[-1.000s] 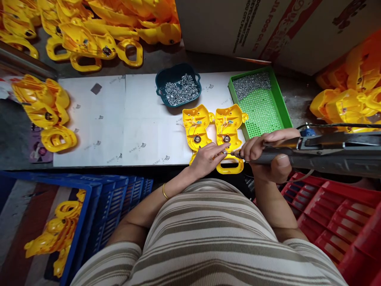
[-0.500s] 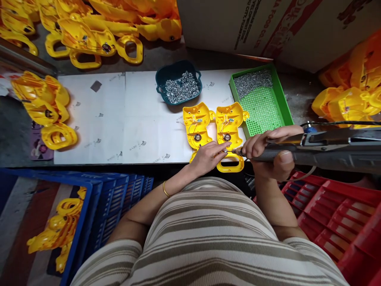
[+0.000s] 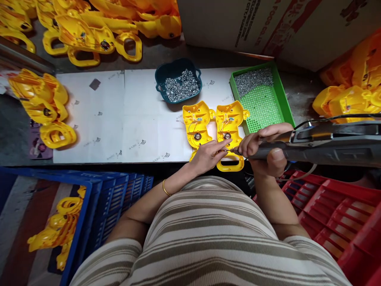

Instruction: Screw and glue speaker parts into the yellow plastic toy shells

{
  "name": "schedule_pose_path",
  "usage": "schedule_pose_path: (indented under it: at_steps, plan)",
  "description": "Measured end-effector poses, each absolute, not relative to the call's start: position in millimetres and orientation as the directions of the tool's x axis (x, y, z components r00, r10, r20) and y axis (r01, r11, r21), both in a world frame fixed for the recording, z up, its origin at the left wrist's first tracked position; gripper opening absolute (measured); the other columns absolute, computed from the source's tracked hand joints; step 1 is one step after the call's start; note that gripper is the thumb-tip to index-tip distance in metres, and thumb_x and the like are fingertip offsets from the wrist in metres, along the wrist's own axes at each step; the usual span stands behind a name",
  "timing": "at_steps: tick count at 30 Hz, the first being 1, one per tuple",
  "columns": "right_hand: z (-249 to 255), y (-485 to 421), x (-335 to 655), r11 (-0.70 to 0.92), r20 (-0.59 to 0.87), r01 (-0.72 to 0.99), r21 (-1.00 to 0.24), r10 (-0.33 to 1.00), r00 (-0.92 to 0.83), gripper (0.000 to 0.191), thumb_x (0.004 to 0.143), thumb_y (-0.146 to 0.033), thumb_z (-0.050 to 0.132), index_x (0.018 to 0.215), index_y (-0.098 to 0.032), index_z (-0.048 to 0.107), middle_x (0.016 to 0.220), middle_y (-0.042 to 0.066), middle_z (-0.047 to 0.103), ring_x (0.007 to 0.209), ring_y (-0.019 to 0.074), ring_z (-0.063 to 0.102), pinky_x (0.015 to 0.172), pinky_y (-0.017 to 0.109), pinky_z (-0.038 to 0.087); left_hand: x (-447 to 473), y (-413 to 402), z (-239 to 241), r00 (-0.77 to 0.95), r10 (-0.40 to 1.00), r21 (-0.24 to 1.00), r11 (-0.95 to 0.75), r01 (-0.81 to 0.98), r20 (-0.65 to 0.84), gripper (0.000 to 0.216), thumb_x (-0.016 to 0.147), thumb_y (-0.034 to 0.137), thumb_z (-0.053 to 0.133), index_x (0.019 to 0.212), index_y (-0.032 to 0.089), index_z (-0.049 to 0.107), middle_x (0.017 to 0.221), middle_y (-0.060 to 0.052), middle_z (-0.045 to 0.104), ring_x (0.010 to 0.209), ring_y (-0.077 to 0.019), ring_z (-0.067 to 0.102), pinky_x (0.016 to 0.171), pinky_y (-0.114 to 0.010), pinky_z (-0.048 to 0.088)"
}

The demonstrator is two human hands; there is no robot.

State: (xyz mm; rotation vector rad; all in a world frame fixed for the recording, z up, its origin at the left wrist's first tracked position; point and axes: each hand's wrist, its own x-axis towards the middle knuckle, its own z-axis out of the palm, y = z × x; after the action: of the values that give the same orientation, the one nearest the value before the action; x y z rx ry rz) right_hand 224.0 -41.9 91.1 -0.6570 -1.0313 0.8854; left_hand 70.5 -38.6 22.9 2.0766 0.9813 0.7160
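My right hand (image 3: 263,149) is wrapped round a black electric screwdriver (image 3: 330,145), which lies nearly level with its bit (image 3: 233,150) pointing left. The fingers of my left hand (image 3: 206,155) are pinched at the tip of that bit; whatever small thing they hold is hidden. Both hands are over the near part of a yellow plastic shell half (image 3: 229,119), its hollow side up, with thin wires, a small board and a round speaker inside. A second yellow shell half (image 3: 196,119) lies to its left, its lower end and handle mostly covered by my left hand.
A dark teal basin (image 3: 162,75) of shiny small metal parts and a green tray (image 3: 281,91) of small screws stand behind the shells. Yellow shells (image 3: 44,99) are stacked at the table's left end. A blue crate (image 3: 98,206) and a red crate (image 3: 336,214) flank me; a carton (image 3: 214,28) stands behind.
My right hand and the screwdriver have shifted slightly left, bringing the bit to my left fingertips. The shells have stayed in place.
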Motion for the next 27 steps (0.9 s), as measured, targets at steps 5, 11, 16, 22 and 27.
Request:
schedule_pose_path:
  at_steps: [5, 11, 16, 22, 27]
  plan:
    - [97.6, -42.1, 228.3, 0.505, 0.443, -0.27, -0.82, 0.858, 0.26, 0.022, 0.081, -0.043, 0.064, 0.095, -0.027, 0.063, 0.049, -0.006, 0.048, 0.034, 0.0118, 0.041, 0.034, 0.028, 0.037, 71.7, -37.5, 26.2, 0.571, 0.796, 0.819, -0.457, 0.348, 0.202, 0.046, 0.092, 0.03, 0.059, 0.136, 0.02, 0.051, 0.104, -0.004, 0.071, 0.079, -0.0113, 0.064, 0.075, -0.022, 0.051]
    - [93.1, -30.2, 239.5, 0.587, 0.511, -0.156, -0.795, 0.785, 0.35, 0.022, 0.08, -0.047, 0.064, 0.092, -0.029, 0.062, 0.047, -0.007, 0.044, 0.033, 0.0124, 0.039, 0.033, 0.028, 0.034, 70.3, -43.6, 36.2, 0.606, 0.729, 0.517, -0.669, 0.534, 0.317, 0.03, 0.091, 0.042, 0.058, 0.105, 0.017, 0.068, 0.107, -0.01, 0.07, 0.101, -0.0234, 0.057, 0.086, -0.037, 0.045]
    - [75.2, -14.6, 245.1, 0.621, 0.57, -0.093, -0.778, 0.761, 0.309, 0.022, 0.081, -0.048, 0.064, 0.094, -0.031, 0.06, 0.046, -0.009, 0.042, 0.032, 0.0114, 0.038, 0.033, 0.026, 0.034, 74.7, -55.7, 37.9, 0.823, 0.549, 0.373, -0.801, 0.469, 0.143, 0.056, 0.084, 0.06, 0.058, 0.125, 0.022, 0.058, 0.138, -0.011, 0.055, 0.124, -0.0302, 0.046, 0.101, -0.048, 0.033]
    - [68.9, -7.6, 243.9, 0.634, 0.604, -0.102, -0.766, 0.766, 0.22, 0.02, 0.082, -0.043, 0.063, 0.098, -0.031, 0.059, 0.048, -0.009, 0.043, 0.033, 0.0103, 0.041, 0.033, 0.024, 0.037, 77.1, -58.0, 37.4, 0.879, 0.472, 0.338, -0.818, 0.466, -0.068, 0.065, 0.084, 0.055, 0.062, 0.14, 0.026, 0.044, 0.151, -0.01, 0.041, 0.134, -0.0317, 0.038, 0.107, -0.055, 0.027]
    - [65.2, -6.3, 243.7, 0.639, 0.608, -0.126, -0.759, 0.765, 0.214, 0.02, 0.083, -0.04, 0.063, 0.099, -0.028, 0.06, 0.049, -0.009, 0.044, 0.035, 0.0106, 0.043, 0.034, 0.023, 0.039, 77.1, -56.8, 35.9, 0.877, 0.471, 0.324, -0.819, 0.473, -0.088, 0.059, 0.088, 0.047, 0.06, 0.141, 0.028, 0.042, 0.152, -0.007, 0.039, 0.134, -0.0308, 0.037, 0.106, -0.056, 0.029]
